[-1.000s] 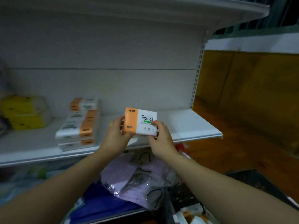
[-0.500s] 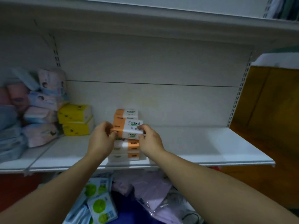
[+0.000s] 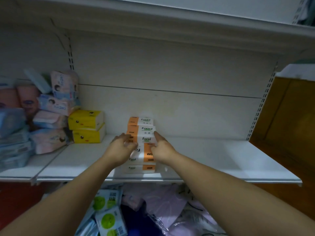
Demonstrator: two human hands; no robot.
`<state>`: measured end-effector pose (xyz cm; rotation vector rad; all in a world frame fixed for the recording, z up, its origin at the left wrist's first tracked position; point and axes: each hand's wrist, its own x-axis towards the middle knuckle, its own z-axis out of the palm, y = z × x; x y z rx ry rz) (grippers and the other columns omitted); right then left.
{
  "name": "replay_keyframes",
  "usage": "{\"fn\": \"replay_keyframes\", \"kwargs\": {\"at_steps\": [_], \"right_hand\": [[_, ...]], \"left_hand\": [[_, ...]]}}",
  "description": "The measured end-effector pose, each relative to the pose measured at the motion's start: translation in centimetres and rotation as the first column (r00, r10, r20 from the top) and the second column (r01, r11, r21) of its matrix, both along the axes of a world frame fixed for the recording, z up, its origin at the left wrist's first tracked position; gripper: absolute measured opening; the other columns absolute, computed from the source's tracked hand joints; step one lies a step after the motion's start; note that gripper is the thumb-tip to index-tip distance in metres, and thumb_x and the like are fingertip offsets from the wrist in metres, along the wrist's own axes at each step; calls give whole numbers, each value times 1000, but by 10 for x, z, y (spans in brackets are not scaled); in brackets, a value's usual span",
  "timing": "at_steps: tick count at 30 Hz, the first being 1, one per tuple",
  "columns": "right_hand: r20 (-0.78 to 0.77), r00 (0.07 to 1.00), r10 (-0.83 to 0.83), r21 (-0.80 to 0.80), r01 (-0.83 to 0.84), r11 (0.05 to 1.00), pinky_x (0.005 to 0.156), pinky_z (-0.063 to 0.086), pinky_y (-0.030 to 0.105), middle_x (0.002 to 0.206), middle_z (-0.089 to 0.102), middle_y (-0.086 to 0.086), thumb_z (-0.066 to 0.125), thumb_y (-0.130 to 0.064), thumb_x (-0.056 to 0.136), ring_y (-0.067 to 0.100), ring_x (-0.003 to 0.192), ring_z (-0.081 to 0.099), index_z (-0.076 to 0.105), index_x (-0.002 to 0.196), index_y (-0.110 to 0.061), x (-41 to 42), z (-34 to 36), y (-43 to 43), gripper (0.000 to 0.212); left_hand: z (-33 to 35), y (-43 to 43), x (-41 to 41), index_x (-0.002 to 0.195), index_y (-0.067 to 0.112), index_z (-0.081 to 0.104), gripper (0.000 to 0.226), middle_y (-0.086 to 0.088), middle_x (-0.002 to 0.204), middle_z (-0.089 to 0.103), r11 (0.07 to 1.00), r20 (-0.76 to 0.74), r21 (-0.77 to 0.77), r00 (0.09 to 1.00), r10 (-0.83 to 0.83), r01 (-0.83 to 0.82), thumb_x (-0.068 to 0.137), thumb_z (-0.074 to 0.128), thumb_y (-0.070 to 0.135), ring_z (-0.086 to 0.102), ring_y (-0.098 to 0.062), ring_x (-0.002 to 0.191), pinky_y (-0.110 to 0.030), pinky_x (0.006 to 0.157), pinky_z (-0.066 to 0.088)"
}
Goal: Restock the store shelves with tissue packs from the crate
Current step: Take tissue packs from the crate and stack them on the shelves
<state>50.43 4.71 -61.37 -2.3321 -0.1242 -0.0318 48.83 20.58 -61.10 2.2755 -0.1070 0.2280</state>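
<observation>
We're holding an orange & white Facial tissue pack (image 3: 147, 139) on top of the front stack (image 3: 139, 163) of same-brand packs, mid-shelf, label facing us. Our R hand (image 3: 162, 149) is pressing the pack's white end w/ fingers straight, index running up its side. Our L hand (image 3: 120, 149) is sitting at the orange end. Its fingers are bending toward the pack but are blurred, so we can't tell if they're pinching it or only touching. The pack is lying flat btwn both hands, orange end left, while the packs under it are showing orange at right.

Just behind, a rear stack (image 3: 141, 124) of two more Facial packs is standing near the back panel. All are resting on the white shelf (image 3: 221, 159). To the left, two yellow tissue packs (image 3: 85, 119) are sitting one atop the other, apart from our stacks. Beyond them pink & blue packs (image 3: 51, 120) are lying in a loose heap. Below the shelf edge, green-dot packs (image 3: 106, 217) and lilac bags (image 3: 170, 201) are lying. A wooden panel (image 3: 289, 125) is standing at far right.
</observation>
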Motion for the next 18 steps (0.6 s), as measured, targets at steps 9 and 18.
{"fn": "replay_keyframes", "kwargs": {"at_steps": [9,18], "right_hand": [[180,974,-137,-120,160,980,109,24,24,152,30,5,47,-25,96,22,138,32,31,146,-18,-32,7,-99,53],[189,930,-314,-178,347,921,106,31,28,141,41,2,53,-23,93,18,129,39,44,136,-21,-140,-56,-247,44]], "left_hand": [[24,-69,-18,147,24,26,68,-2,158,12,944,94,297,979,-179,144,88,57,40,8,-22,146,-38,118,13],[-29,-235,-72,148,21,24,70,-7,158,11,794,13,354,847,-532,494,88,58,36,8,-24,146,-32,117,11]]}}
